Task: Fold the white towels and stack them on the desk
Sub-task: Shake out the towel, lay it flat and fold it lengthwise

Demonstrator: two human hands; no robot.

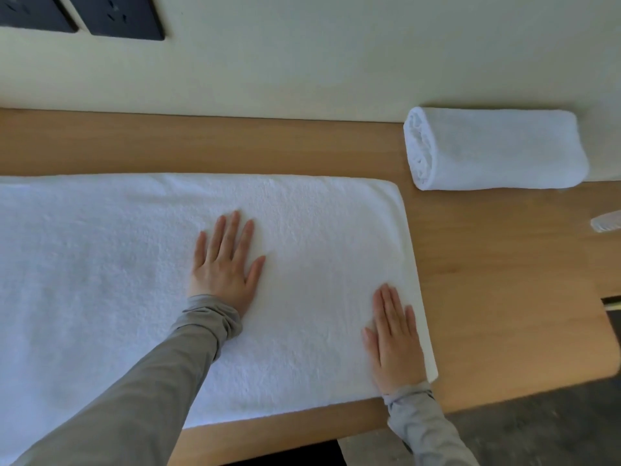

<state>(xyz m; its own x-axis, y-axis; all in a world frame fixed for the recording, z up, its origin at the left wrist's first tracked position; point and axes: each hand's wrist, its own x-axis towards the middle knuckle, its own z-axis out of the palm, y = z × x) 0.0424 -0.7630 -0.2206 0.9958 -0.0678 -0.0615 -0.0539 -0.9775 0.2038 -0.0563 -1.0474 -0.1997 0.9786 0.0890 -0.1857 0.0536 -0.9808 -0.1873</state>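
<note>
A long white towel (117, 264) lies flat along the wooden desk (504, 280), folded into a wide strip that runs off the left edge of view. My left hand (225, 264) presses flat on its middle with straight fingers. Near the towel's right end, my right hand (395, 338) lies flat too, fingers together, close to the front edge. A second white towel (497, 149), rolled up, sits at the back right of the desk against the wall.
A pale wall (302, 62) rises right behind the desk, with two dark socket plates (117, 16) at the top left. The desk's right end is rounded; a dark floor (554, 425) shows beyond it. A small white object (606, 222) peeks in at the right edge.
</note>
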